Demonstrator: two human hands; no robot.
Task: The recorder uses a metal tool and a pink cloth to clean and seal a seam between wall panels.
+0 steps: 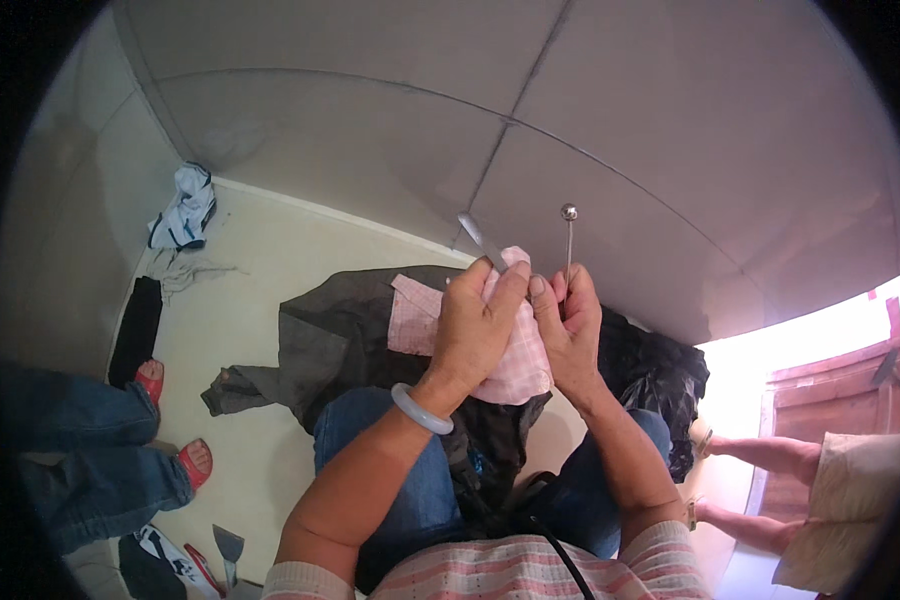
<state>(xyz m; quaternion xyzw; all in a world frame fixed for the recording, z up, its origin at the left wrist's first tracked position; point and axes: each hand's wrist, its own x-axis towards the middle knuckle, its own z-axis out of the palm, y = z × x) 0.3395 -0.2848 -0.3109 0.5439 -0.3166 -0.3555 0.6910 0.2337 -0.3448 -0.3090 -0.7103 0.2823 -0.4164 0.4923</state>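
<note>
My left hand (478, 322) is closed on a pink checked cloth (518, 365) and a flat metal blade with a rounded end (480, 238), which points up and left out of the fingers. The cloth hangs down between my hands. My right hand (577, 340) grips a thin metal rod with a shiny ball tip (569, 213), held nearly upright. Its lower end is hidden in the fingers. My two thumbs come close together at the cloth. Below them, a dark grey garment (345, 320) lies spread on the floor, with another pink checked piece (413, 318) on it.
A grey panelled wall (390, 130) curves in front. Black plastic (670, 370) lies by my right knee. A person in jeans (110, 430) and red sandals is at left; bare legs (770, 455) show at right. A scraper (228, 545) and crumpled cloth (183, 210) lie on the left floor.
</note>
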